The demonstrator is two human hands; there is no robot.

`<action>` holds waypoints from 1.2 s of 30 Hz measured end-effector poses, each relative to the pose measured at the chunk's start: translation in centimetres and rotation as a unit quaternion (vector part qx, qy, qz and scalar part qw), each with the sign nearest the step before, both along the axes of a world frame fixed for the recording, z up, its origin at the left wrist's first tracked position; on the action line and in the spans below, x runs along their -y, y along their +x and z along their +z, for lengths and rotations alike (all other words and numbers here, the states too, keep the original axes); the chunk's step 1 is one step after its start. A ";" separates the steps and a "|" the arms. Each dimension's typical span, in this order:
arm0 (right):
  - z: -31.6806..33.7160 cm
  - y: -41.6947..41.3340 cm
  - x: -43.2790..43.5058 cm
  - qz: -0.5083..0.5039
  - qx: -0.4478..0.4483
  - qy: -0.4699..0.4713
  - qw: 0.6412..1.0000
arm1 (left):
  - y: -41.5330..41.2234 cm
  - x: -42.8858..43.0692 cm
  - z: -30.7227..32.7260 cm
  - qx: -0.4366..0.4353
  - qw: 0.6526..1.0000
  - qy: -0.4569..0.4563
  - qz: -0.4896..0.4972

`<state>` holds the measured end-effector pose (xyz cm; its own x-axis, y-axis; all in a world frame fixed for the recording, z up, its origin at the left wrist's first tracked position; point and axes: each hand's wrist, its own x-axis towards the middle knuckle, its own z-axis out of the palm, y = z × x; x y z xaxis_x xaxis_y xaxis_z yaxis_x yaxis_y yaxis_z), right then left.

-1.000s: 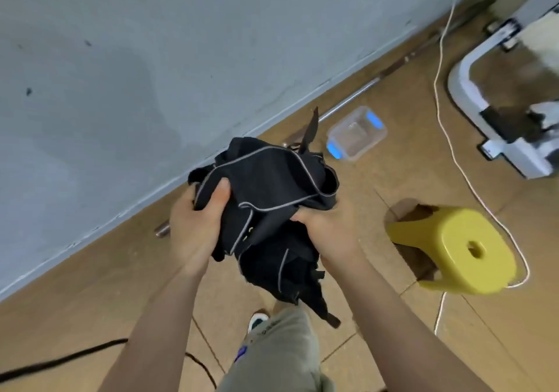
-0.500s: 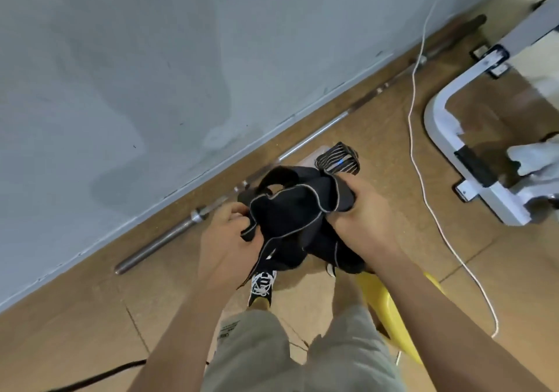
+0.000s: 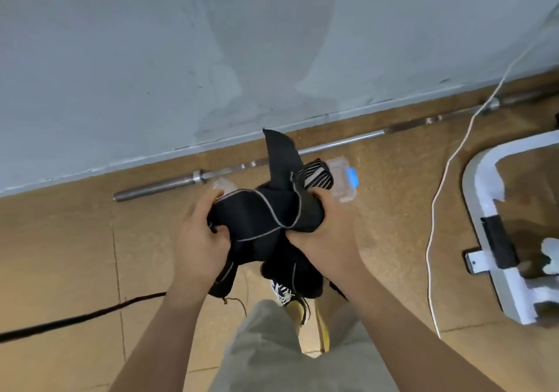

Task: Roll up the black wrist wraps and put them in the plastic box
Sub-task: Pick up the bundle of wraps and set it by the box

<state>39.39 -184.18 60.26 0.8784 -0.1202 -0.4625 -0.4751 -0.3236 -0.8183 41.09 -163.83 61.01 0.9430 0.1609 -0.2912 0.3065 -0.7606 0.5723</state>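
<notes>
Two hands, the left hand (image 3: 199, 240) and the right hand (image 3: 328, 240), hold the black wrist wraps (image 3: 260, 219) in a loose bundle, fingers (image 3: 207, 205) curled round the fabric. Rolling looks unfinished. The plastic box (image 3: 344, 179) waits on the floor (image 3: 75, 240) just beyond, partly hidden.

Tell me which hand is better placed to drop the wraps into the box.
Right, probably. Both hands grip the wraps, but the box shows just past the right hand; the left hand is farther off.
</notes>
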 end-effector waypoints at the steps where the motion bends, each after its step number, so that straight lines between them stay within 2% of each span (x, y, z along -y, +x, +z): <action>1: 0.3 -0.1 -0.8 0.048 0.012 -0.031 0.998 | -0.5 -0.6 -0.5 -0.001 0.999 -0.003 0.033; 3: 0.8 -0.6 -2.7 0.139 0.051 -0.090 0.985 | -1.6 -1.9 -1.4 -0.018 0.994 -0.013 0.108; 5: 1.5 -1.2 -5.2 0.224 0.120 -0.156 0.955 | -2.7 -4.3 -3.8 -0.041 0.982 -0.030 0.180; 7: 1.4 -1.6 -7.9 0.274 0.188 -0.196 0.923 | -3.5 -7.2 -6.9 -0.033 0.951 -0.104 0.289; 8: 1.4 -1.8 -9.0 0.292 0.207 -0.200 0.912 | -3.9 -8.6 -8.6 -0.042 0.910 -0.178 0.373; 10: 0.8 -2.0 -10.9 0.332 0.222 -0.195 0.896 | -4.6 -10.2 -11.3 -0.070 0.789 -0.316 0.522; 12: 0.1 -2.0 -12.1 0.356 0.230 -0.184 0.887 | -5.0 -11.1 -14.2 -0.087 0.708 -0.367 0.597; 15: -2.0 -1.6 -13.0 0.357 0.257 -0.176 0.881 | -4.7 -12.0 -17.9 -0.091 0.630 -0.392 0.664; 16: -3.0 -1.4 -13.1 0.358 0.270 -0.178 0.876 | -4.7 -12.2 -19.2 -0.091 0.623 -0.383 0.676; 17: -4.2 -1.1 -13.2 0.357 0.287 -0.181 0.870 | -4.5 -12.5 -20.8 -0.087 0.630 -0.364 0.680; 18: -5.8 -0.8 -13.3 0.356 0.302 -0.176 0.867 | -4.2 -12.8 -22.0 -0.085 0.659 -0.343 0.664; 21: -11.3 1.0 -13.1 0.345 0.283 -0.099 0.890 | -3.8 -13.9 -27.0 -0.069 0.795 -0.225 0.559; 23: -15.5 2.4 -11.8 0.370 0.237 -0.100 0.893 | -4.1 -13.7 -29.7 -0.112 0.881 -0.086 0.451; 24: -17.7 2.9 -10.9 0.403 0.220 -0.131 0.879 | -4.2 -13.2 -30.5 -0.125 0.898 -0.023 0.420; 26: -22.4 3.2 -8.8 0.475 0.158 -0.166 0.849 | -4.0 -11.3 -31.6 -0.128 0.911 0.015 0.391; 29: -28.6 2.3 -5.7 0.506 0.078 -0.151 0.845 | -3.1 -8.4 -33.9 -0.121 0.944 -0.012 0.308; 33: -35.1 1.5 -2.2 0.511 0.053 -0.180 0.839 | -1.5 -4.5 -35.3 -0.110 0.979 -0.029 0.171; 36: -38.1 1.4 -0.1 0.504 0.053 -0.181 0.843 | -0.8 -2.2 -34.5 -0.077 0.988 -0.054 0.121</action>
